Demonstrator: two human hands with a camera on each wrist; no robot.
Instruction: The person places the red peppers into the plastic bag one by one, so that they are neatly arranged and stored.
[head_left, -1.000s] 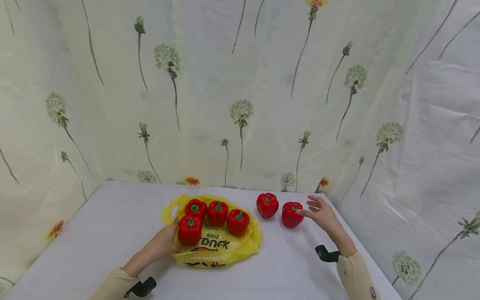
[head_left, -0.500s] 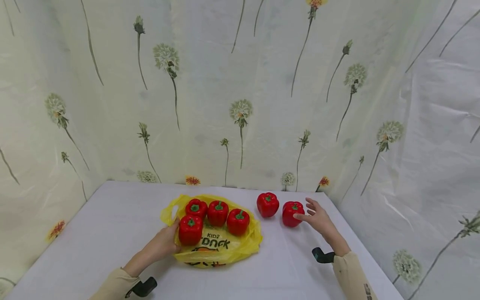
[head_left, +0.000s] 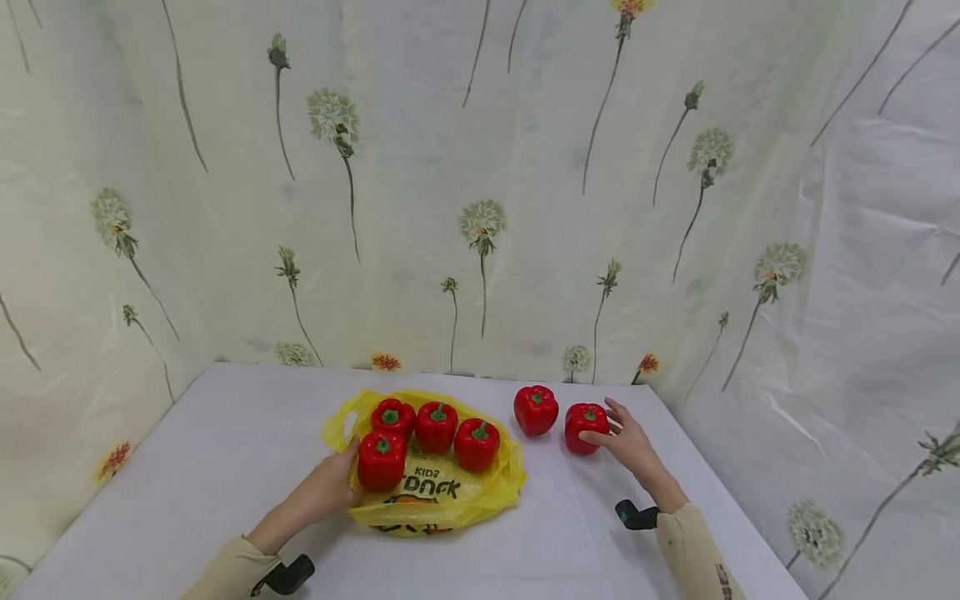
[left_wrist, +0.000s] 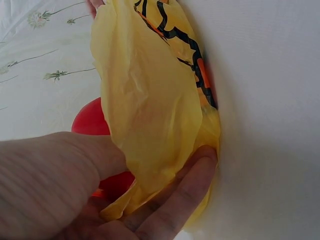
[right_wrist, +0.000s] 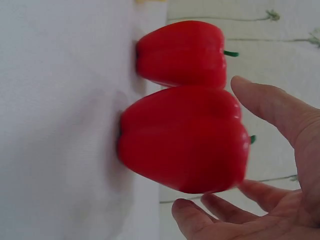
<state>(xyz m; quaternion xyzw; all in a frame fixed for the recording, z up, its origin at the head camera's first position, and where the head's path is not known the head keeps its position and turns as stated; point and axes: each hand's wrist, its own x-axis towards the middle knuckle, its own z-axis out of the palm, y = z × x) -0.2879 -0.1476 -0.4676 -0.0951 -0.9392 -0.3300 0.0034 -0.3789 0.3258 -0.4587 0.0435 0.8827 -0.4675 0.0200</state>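
My left hand (head_left: 326,485) holds the left side of a yellow plastic bag (head_left: 480,498), which lies on the table with its mouth spread. In the left wrist view, the thumb passes inside the bag film (left_wrist: 155,100) while the fingers lie along its outside. Several red bell peppers (head_left: 435,428) with green stems sit on the bag; the nearest one (head_left: 381,462) is right by the left fingertips. My right hand (head_left: 633,450) is at the rightmost bell pepper (head_left: 581,427), thumb on one side and fingers spread on the other, as the right wrist view shows (right_wrist: 185,140).
Another red bell pepper (head_left: 535,410) stands on the table between the bag and the rightmost pepper. The white-covered table (head_left: 262,408) meets a dandelion-print curtain (head_left: 405,250) behind and at the sides. A black wrist device (head_left: 637,515) sits by the right sleeve.
My right hand has moved left and closer in around the rightmost bell pepper, which stays in place. The left hand and the bag look the same.
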